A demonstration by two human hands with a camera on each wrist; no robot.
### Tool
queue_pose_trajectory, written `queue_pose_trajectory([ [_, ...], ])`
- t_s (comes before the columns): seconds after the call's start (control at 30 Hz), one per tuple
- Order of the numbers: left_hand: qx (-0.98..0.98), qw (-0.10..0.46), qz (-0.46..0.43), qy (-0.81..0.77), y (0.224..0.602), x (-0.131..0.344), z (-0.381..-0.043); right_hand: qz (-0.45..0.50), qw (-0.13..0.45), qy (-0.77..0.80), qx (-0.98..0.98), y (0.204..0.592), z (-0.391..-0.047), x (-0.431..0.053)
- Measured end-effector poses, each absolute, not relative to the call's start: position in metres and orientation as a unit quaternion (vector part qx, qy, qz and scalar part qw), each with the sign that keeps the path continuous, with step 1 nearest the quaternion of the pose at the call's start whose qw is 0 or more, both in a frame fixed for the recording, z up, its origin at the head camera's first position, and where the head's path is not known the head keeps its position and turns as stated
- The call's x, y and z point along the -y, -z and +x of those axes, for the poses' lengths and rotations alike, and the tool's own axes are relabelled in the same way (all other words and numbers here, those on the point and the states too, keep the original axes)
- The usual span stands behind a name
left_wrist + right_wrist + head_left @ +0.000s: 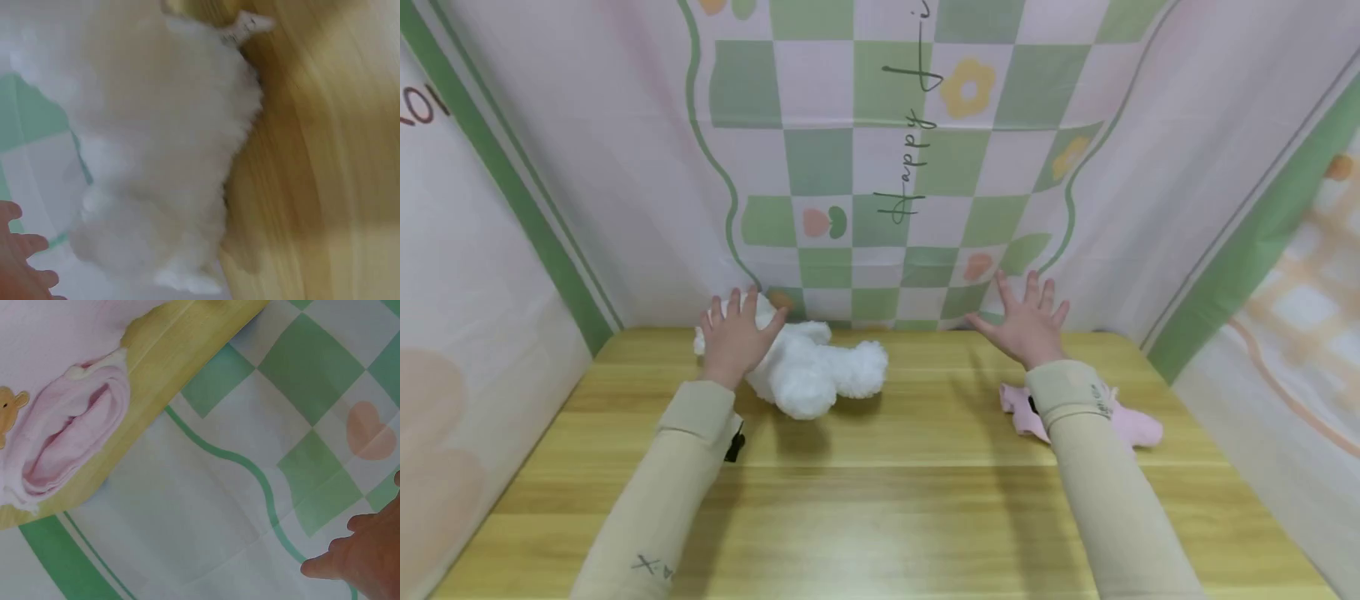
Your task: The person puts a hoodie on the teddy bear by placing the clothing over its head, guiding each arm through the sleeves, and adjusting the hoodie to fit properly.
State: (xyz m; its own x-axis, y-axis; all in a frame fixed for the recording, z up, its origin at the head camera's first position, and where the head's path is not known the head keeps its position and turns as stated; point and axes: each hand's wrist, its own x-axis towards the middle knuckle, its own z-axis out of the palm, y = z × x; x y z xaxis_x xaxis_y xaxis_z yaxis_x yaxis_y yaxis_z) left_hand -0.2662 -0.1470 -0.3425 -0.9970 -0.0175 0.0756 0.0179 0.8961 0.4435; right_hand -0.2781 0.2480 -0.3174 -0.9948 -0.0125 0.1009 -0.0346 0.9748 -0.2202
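Observation:
A fluffy white stuffed toy (805, 375) lies at the back left of the table, with a small white tag (250, 26) at its edge in the left wrist view. My left hand (737, 337) is held over the toy's far left part, fingers spread, hiding some of it. On the right lies a small pink garment (1138, 425), partly covered by my right forearm. The right wrist view shows its round opening and an orange bear figure (7, 412) on the cloth. Beyond the garment my right hand (1026, 325) is raised with spread fingers, holding nothing.
The wooden table (880, 517) reaches back to a hanging cloth (880, 158) with green and white checks, flowers and lettering. More printed cloth (482, 333) hangs along the left and right sides. A small black piece (735, 446) shows beside my left cuff.

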Motion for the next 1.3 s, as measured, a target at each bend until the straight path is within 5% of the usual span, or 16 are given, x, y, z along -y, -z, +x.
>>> queue_pose_trajectory([
  [0.4, 0.964, 0.052, -0.037, 0.257, 0.322, 0.101, -0.264, 0.038, 0.077, -0.094, 0.992, 0.320, -0.272, -0.293],
  [0.83, 0.963, 0.068, -0.088, 0.247, 0.315, 0.032, -0.240, 0.040, 0.003, -0.109, 0.993, 0.331, -0.245, -0.376],
  [1.3, 0.941, 0.111, -0.239, 0.211, 0.366, -0.070, -0.220, 0.039, 0.016, -0.097, 0.994, 0.370, -0.209, -0.437],
])
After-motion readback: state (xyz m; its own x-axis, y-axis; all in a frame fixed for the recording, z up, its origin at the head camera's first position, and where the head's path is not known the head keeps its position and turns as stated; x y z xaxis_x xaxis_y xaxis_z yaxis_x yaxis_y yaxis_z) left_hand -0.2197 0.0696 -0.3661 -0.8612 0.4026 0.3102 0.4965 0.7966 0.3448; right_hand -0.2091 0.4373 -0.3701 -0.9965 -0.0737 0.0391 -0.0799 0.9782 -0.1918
